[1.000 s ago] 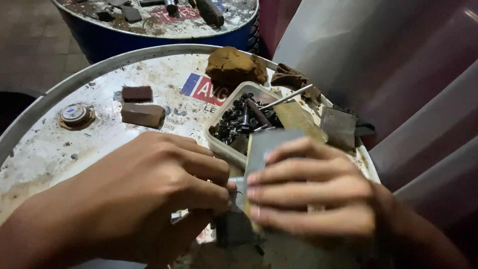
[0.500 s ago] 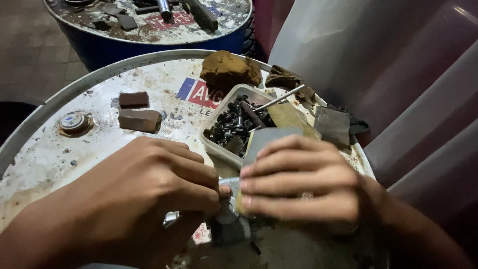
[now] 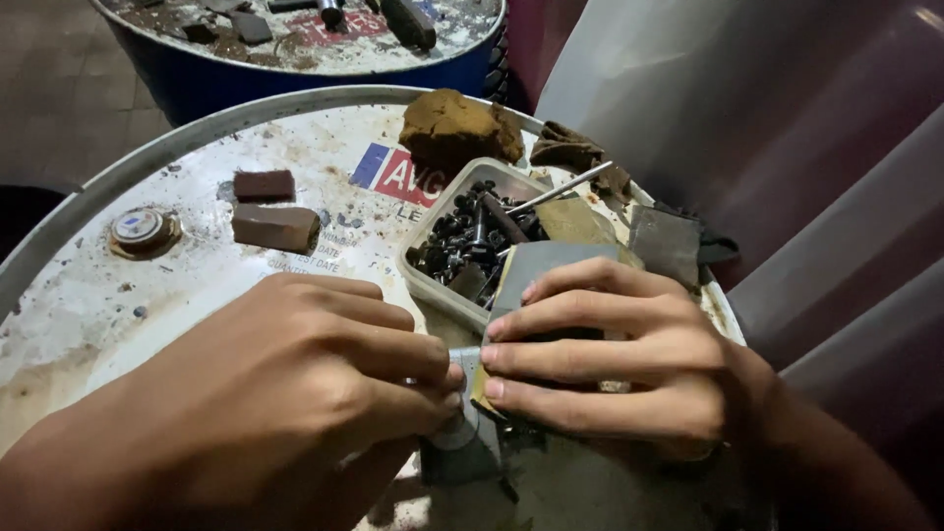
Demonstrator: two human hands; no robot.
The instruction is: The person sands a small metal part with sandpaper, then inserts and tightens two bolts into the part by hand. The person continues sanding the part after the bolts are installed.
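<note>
Both hands meet at the drum's near edge: the left hand (image 3: 295, 403) pinches a small grey cylindrical part (image 3: 460, 413), which lies just left of the right hand (image 3: 610, 359). That hand presses flat on a folded grey sheet (image 3: 541, 270) (sandpaper, probably). The part's axis looks roughly upright. Behind, 1 tray of dark bolts (image 3: 472, 236) on the stained white drum top (image 3: 197, 295).

You are working on a white drum lid (image 3: 197, 147). On it lie two brown blocks (image 3: 275, 226), a round metal cap (image 3: 141, 228), a tray of dark screws (image 3: 462, 246) and a brown lump (image 3: 452, 128).
</note>
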